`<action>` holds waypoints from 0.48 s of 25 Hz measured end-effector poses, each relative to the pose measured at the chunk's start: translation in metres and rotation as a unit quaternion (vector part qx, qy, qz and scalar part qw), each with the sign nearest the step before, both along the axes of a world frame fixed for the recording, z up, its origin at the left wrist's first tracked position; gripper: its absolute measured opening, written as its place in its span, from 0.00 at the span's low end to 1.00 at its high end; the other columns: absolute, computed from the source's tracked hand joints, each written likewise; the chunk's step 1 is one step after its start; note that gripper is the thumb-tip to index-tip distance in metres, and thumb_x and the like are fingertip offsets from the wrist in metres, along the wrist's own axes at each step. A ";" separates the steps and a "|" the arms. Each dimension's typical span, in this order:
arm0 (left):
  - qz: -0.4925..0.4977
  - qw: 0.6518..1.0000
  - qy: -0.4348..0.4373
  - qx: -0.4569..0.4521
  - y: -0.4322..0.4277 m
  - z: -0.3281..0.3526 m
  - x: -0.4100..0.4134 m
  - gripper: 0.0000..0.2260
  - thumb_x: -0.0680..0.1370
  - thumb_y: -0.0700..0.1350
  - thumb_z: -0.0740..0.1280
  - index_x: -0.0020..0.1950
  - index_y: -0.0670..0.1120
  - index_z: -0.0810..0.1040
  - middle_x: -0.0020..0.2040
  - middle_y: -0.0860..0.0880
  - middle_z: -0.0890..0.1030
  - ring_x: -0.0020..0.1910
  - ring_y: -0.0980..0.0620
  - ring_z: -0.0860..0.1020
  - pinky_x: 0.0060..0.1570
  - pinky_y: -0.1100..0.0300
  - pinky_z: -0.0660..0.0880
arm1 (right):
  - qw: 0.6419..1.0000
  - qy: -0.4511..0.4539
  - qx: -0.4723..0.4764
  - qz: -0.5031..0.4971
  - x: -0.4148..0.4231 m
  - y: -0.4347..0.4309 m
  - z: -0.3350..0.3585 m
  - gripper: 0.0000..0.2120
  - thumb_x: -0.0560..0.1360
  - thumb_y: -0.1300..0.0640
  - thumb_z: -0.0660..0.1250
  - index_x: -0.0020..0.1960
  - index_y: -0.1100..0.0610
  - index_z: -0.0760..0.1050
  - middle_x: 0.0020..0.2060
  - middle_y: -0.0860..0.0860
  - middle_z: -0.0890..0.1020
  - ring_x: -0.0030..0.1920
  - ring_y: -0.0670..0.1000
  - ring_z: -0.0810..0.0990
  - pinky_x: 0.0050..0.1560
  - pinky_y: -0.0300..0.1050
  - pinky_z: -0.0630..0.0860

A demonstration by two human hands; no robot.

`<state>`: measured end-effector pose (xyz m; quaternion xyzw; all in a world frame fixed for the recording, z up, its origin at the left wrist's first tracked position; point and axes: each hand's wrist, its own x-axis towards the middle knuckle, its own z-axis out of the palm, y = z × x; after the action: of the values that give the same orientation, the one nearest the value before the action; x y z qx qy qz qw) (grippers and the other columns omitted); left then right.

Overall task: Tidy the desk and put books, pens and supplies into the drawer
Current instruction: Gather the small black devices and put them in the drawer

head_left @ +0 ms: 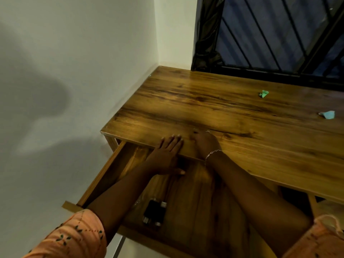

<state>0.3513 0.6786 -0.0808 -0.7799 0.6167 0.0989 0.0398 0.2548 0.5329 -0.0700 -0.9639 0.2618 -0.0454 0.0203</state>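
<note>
Hands on desk (232, 108) above open drawer (197, 198).
The left hand (166, 155) lies flat, fingers straight; the right hand (204, 142) is too blurred to tell.

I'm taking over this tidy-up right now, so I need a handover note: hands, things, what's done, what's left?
Left hand: flat on the desk front edge, holding nothing.
Right hand: resting on the desk beside it; its fingers are hard to read.
Drawer: open, with dark pen-like things inside.
Done: no books or pens show on the visible desk.
Left: a green scrap and a blue scrap lie on the desk; the drawer is not yet shut.
</note>
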 end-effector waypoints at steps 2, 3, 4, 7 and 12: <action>-0.005 1.000 -0.002 -0.009 0.001 -0.002 0.002 0.51 0.68 0.68 0.64 0.76 0.44 0.38 0.77 0.45 0.38 0.75 0.47 0.37 0.72 0.47 0.36 | 1.000 -0.009 -0.019 0.005 0.001 0.001 -0.002 0.13 0.76 0.62 0.56 0.55 0.58 0.77 0.56 0.56 0.79 0.57 0.58 0.76 0.56 0.46 0.70; -0.005 1.000 0.003 -0.008 0.001 -0.002 0.003 0.52 0.67 0.68 0.65 0.76 0.44 0.38 0.77 0.45 0.38 0.75 0.46 0.37 0.72 0.46 0.36 | 1.000 -0.019 -0.015 -0.003 0.001 0.002 0.001 0.12 0.76 0.62 0.57 0.54 0.59 0.77 0.55 0.56 0.80 0.57 0.59 0.76 0.56 0.46 0.70; -0.006 1.000 0.008 0.000 0.001 -0.002 0.004 0.54 0.66 0.67 0.67 0.76 0.44 0.38 0.77 0.45 0.38 0.75 0.46 0.36 0.72 0.46 0.36 | 0.999 -0.035 -0.004 -0.012 -0.002 0.005 0.005 0.12 0.76 0.61 0.57 0.53 0.59 0.77 0.53 0.57 0.80 0.56 0.59 0.76 0.55 0.47 0.71; -0.011 1.000 0.012 0.018 0.000 0.001 0.004 0.54 0.66 0.64 0.69 0.75 0.43 0.37 0.76 0.45 0.37 0.75 0.45 0.36 0.72 0.45 0.37 | 0.987 -0.136 0.090 -0.001 -0.036 0.040 0.008 0.10 0.75 0.58 0.62 0.51 0.60 0.79 0.51 0.57 0.80 0.53 0.58 0.77 0.53 0.48 0.70; -0.006 1.000 0.009 0.023 -0.001 0.001 0.006 0.49 0.71 0.55 0.70 0.75 0.43 0.36 0.76 0.44 0.36 0.75 0.44 0.35 0.71 0.44 0.36 | 0.976 -0.056 0.123 0.172 -0.085 0.132 -0.037 0.11 0.71 0.54 0.61 0.42 0.58 0.81 0.40 0.54 0.82 0.41 0.52 0.82 0.42 0.42 0.79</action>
<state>0.3573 0.6778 -0.0802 -0.7739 0.6197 0.1197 0.0527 0.1698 0.6645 -0.1073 -0.9805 0.0941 -0.0623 0.1607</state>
